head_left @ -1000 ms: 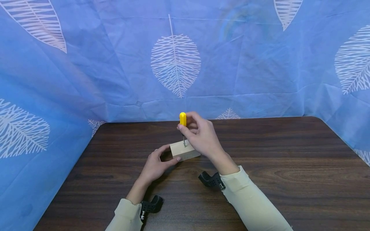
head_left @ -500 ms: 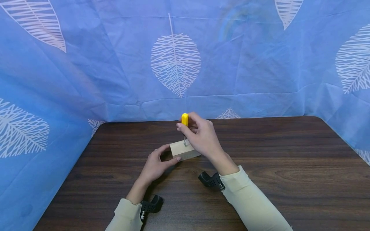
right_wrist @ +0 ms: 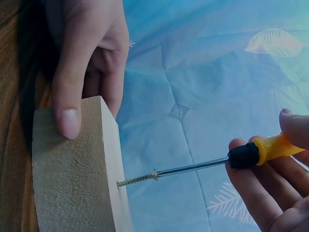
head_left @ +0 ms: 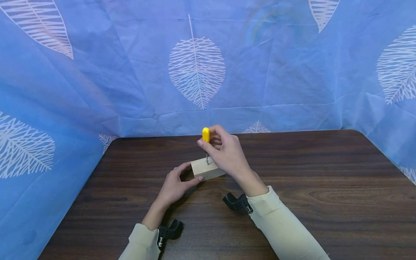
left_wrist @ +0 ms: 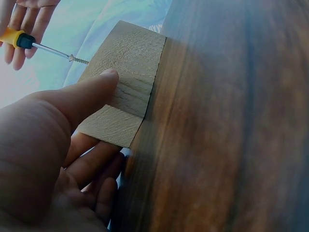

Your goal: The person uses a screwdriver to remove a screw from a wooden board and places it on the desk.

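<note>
A pale wooden block (head_left: 208,174) lies on the table, pinched at its left end between the thumb and fingers of my left hand (head_left: 173,186). From its top face stands a screw (right_wrist: 137,180), its tip in the wood and much of its thread showing. A screwdriver (right_wrist: 273,149) with a yellow and black handle meets the screw's head with its shaft upright. The fingers and thumb of my right hand (head_left: 227,151) hold the handle. In the left wrist view the screw (left_wrist: 77,60) and shaft line up; the block's right end is hidden by my right hand in the head view.
The dark wood-grain table (head_left: 308,173) spreads around the block. Behind it and to the sides hangs a blue cloth (head_left: 139,72) with white leaf prints. Black wrist devices (head_left: 172,230) sit at both sleeve cuffs.
The yellow handle has tipped slightly right and then back left, with small shifts of my right thumb and fingers. The left hand and the block stay in place.
</note>
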Motion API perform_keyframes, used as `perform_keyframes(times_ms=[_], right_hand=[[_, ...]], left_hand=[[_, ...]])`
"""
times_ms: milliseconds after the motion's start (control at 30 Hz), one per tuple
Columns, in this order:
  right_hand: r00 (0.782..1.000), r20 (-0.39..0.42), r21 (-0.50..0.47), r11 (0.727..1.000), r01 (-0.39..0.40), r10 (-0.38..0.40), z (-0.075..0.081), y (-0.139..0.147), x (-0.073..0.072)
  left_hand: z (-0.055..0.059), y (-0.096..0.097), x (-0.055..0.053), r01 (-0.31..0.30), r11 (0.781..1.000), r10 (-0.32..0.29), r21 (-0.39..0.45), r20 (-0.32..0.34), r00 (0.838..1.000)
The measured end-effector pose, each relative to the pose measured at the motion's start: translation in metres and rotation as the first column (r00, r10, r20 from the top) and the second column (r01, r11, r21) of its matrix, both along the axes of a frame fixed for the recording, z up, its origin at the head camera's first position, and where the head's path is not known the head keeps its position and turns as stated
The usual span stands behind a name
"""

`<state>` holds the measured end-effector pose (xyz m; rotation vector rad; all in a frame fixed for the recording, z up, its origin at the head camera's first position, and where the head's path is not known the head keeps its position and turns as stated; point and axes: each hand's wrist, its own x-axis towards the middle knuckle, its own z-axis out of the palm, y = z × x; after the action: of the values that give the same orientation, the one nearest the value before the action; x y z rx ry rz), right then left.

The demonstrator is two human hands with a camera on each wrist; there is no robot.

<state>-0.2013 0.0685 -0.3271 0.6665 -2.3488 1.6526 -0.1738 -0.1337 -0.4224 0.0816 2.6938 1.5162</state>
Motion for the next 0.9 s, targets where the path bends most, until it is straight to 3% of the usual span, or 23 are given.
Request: perform_keyframes(times_ms=[300, 567, 900], right_hand=[[0.997, -0.066, 0.03, 0.999, 0.045, -0.043, -0.0005, 0.0015, -0.0016], [0.994, -0.108, 0.043, 0.999, 0.033, -0.028, -0.0012, 0.002, -0.002], [0.998, -0.053, 0.007, 1.0, 0.024, -0.023, 0.0003, 0.0023, -0.0006]], left_hand=[[-0.0004, 0.0002, -0.0008, 0.005, 1.0, -0.005, -0.008, -0.001, 1.0], [0.0006, 0.0, -0.0004, 0.012, 1.0, -0.012, 0.008, -0.004, 1.0], [-0.0007, 0.0, -0.0005, 0.005, 1.0, -0.005, 0.004, 0.001, 1.0]])
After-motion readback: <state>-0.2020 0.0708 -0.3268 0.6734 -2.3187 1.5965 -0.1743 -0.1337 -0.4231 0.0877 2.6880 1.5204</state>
